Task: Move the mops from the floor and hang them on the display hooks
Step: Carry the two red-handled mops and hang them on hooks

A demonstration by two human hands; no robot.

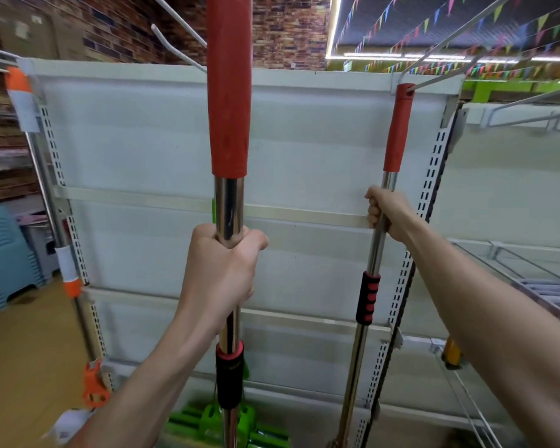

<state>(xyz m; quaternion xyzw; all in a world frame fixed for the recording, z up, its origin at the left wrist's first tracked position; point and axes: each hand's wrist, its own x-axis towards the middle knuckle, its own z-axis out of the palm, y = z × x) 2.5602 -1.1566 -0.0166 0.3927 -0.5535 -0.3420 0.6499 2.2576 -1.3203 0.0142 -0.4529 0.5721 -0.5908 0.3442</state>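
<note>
At the white rack, my right hand (383,213) grips a mop (396,130) whose red end seems threaded on its hook (440,81). My left hand (222,270) clasps another mop (228,108), needing lifting onto a free hook (175,46).

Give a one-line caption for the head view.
Left hand grips one mop pole while right hand holds another on its display hook.

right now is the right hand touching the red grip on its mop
Apart. The head view shows the right hand closed on bare metal pole, with shiny pole visible between it and the red grip above.
</note>
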